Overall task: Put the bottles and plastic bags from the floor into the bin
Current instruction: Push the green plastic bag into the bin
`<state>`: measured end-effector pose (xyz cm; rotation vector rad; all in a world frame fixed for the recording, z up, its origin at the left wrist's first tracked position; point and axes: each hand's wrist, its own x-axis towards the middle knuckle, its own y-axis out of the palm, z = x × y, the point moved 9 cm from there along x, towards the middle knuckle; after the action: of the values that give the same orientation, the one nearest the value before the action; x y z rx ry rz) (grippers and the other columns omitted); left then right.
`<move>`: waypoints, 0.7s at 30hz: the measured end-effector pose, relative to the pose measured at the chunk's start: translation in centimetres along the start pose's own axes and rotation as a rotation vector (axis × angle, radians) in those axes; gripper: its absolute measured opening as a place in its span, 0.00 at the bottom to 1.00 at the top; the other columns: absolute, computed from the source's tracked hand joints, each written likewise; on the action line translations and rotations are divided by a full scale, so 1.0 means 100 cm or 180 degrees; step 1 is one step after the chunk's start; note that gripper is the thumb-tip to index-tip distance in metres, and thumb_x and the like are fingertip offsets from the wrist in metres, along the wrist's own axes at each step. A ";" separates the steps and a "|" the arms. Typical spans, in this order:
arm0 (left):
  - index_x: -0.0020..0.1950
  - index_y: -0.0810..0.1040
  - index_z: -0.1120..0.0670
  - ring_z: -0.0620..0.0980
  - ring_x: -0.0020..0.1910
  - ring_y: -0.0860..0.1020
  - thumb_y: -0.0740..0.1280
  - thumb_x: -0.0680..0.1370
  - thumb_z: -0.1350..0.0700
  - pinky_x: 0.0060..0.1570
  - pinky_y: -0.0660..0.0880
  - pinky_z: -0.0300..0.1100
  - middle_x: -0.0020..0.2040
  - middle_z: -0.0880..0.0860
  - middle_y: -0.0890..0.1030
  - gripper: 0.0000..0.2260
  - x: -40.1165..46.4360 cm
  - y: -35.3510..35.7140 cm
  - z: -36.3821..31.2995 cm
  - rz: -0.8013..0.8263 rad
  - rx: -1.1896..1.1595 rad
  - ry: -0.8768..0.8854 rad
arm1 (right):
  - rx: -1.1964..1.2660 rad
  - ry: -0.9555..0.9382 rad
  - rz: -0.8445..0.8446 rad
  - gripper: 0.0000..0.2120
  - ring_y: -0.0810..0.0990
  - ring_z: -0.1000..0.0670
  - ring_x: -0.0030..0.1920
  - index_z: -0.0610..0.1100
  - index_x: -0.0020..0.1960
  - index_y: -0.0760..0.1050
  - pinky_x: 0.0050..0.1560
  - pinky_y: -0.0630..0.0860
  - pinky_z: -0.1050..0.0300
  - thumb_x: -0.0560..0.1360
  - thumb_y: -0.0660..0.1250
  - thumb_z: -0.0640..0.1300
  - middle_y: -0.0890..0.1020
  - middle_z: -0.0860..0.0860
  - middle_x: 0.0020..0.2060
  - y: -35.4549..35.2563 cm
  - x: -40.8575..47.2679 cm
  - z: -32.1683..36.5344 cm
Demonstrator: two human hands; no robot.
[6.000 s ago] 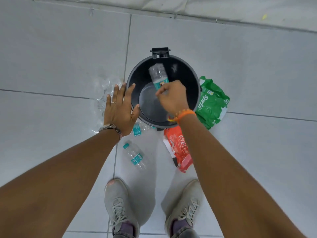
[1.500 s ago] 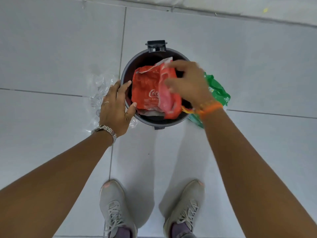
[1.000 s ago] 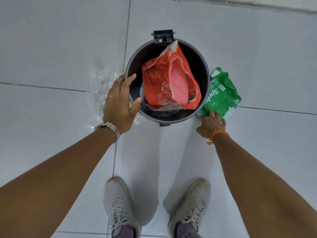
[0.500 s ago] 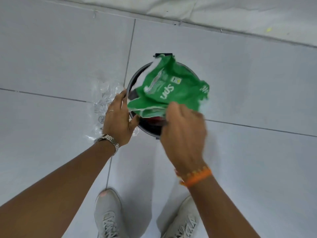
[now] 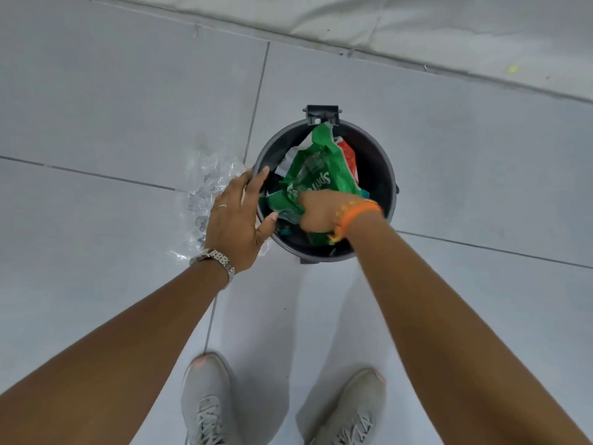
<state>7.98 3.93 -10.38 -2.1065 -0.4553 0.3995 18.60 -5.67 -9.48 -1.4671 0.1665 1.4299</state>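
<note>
Head view, step in hand: the right hand (image 5: 321, 209) is down inside the black bin (image 5: 382, 162), pressing the green plastic bag (image 5: 316, 170) onto what already lies there; I judge this to be the stuffing-down part of the drop.
Head view, right grip: fingers curled and buried in the green film, closed on its near edge as far as can be seen; the fingertips themselves are hidden by the bag.
Head view, left grip: the left hand (image 5: 236, 216) lies spread over the near-left rim, fingers apart, thumb hooked just inside the wall; it steadies the bin and clamps nothing.
Head view, bag relative to grip: most of the green bag stands up beyond the right knuckles, towards the hinge bracket (image 5: 322, 114); its top pokes above the rim; a red bag (image 5: 349, 157) shows just beside it on the right.
Head view, doing it well: push the bag's high end down and towards the centre, not only the near edge, so it cannot spring back out; keep the left hand bracing the rim so the light bin does not tip.
Head view, left to do: a crumpled clear plastic bag (image 5: 208, 191) lies on the floor tiles (image 5: 96, 107), touching the bin's left side, partly under the left hand; likely the next pick.
</note>
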 end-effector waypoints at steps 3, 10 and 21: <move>0.82 0.54 0.47 0.59 0.75 0.65 0.54 0.80 0.39 0.69 0.67 0.62 0.78 0.57 0.63 0.31 -0.002 0.000 0.003 0.0020 -0.0016 -0.0050 | 0.0902 -0.0521 -0.1244 0.16 0.84 0.46 0.47 0.45 0.66 0.77 0.50 0.82 0.50 0.78 0.65 0.40 0.85 0.46 0.51 -0.037 -0.048 -0.007; 0.81 0.54 0.45 0.57 0.78 0.61 0.55 0.80 0.40 0.69 0.66 0.64 0.80 0.55 0.60 0.31 -0.003 0.007 0.002 -0.0041 -0.0266 -0.0127 | 0.0563 0.0385 -0.3293 0.13 0.70 0.42 0.67 0.53 0.55 0.83 0.62 0.66 0.46 0.73 0.66 0.44 0.77 0.50 0.66 -0.020 -0.070 -0.077; 0.74 0.69 0.58 0.59 0.72 0.69 0.48 0.77 0.30 0.65 0.71 0.55 0.74 0.59 0.70 0.38 -0.039 0.015 0.038 -0.0324 -0.0326 -0.0525 | 0.1310 0.0816 -0.3818 0.10 0.66 0.42 0.70 0.52 0.53 0.83 0.66 0.65 0.43 0.74 0.66 0.46 0.72 0.46 0.71 0.003 -0.068 -0.095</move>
<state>3.14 4.10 -13.20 -2.1470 -0.6892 0.5022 22.78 -16.20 -6.51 -1.0484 -0.2318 0.2109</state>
